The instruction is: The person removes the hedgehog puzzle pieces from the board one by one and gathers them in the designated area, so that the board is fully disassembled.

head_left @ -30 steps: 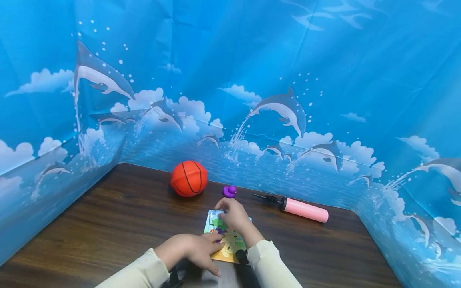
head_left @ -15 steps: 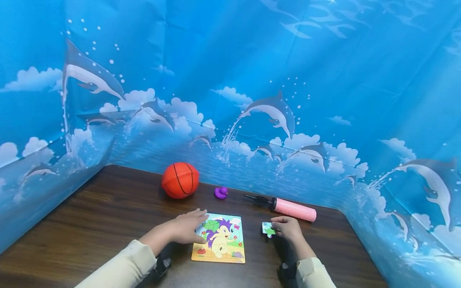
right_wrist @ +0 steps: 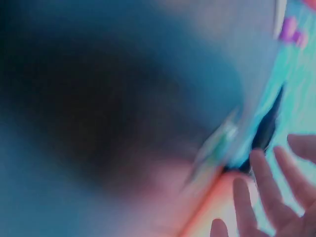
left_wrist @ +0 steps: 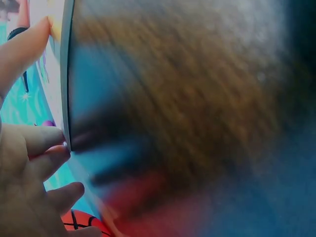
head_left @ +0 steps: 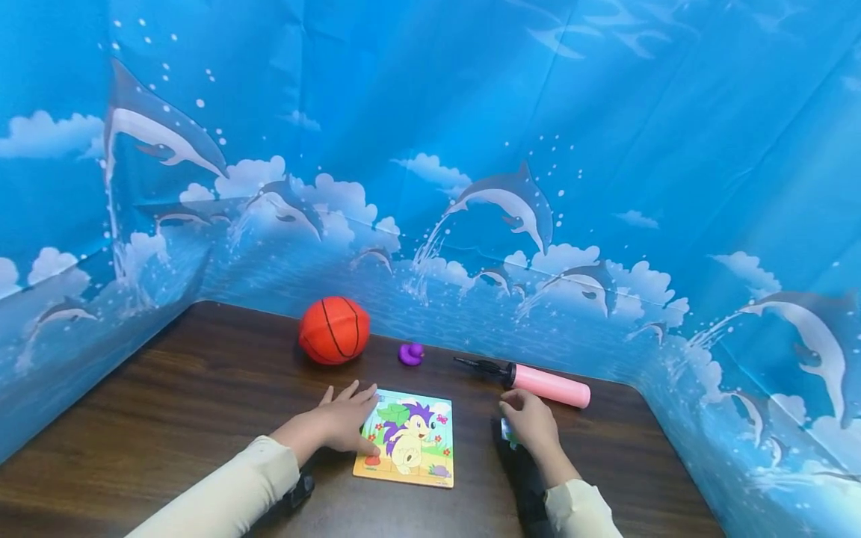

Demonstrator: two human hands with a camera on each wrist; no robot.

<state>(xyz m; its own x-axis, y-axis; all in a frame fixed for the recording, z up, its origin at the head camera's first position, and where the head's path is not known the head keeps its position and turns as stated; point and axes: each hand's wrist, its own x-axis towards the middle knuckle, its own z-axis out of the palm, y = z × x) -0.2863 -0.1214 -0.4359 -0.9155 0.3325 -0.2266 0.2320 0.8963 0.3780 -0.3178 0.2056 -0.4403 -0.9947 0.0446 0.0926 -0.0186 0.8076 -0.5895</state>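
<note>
The left hand (head_left: 332, 424) is spread, its thumb on a picture puzzle (head_left: 415, 441) and its fingertips at the puzzle's upper left edge, hiding a strip there. The right hand (head_left: 533, 424) hovers, fingers apart and pinching nothing, over a loose puzzle piece (head_left: 508, 435) at the puzzle's 3 o'clock; the hand partly covers that piece from the head camera. The puzzle shows a purple-spined hedgehog; tiny marks at its 5 o'clock corner are too small to read. From the puzzle, a purple rubber duck (head_left: 411, 354) sits at 12 o'clock, a red ball (head_left: 334, 330) with black basketball lines at 11, and a pink hand pump (head_left: 551, 386) with a black nozzle at 2, just beyond the right hand. All rest on a dark wood-grain table (head_left: 222, 396), with a blue dolphin-print curtain (head_left: 430, 90) behind.
</note>
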